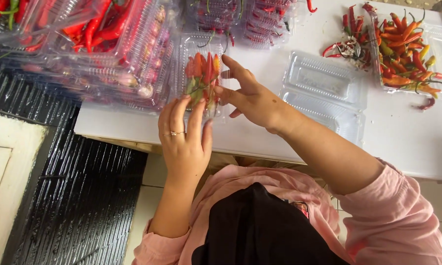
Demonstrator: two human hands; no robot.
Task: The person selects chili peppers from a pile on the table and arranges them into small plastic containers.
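the left hand (184, 142), a ring on one finger, is resting its straightened fingertips against the near edge of a thin, ribbed clear plastic clamshell (201, 78) packed with glossy red, orange and green chillies (202, 73). the right hand (248, 95) is hovering half open at the box's right side, fingers spread, gripping nothing. the clamshell is sitting on the smooth white table (407, 142), beside an empty open clamshell (324, 93) and a loose chilli heap (405, 59).

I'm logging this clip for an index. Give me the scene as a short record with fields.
setting: white table
left hand: fingers at the near edge of the clear clamshell box of chillies
right hand: fingers spread on the box's right side
to the right: empty clear box, open; loose chilli pile
to the left: stacked packed boxes
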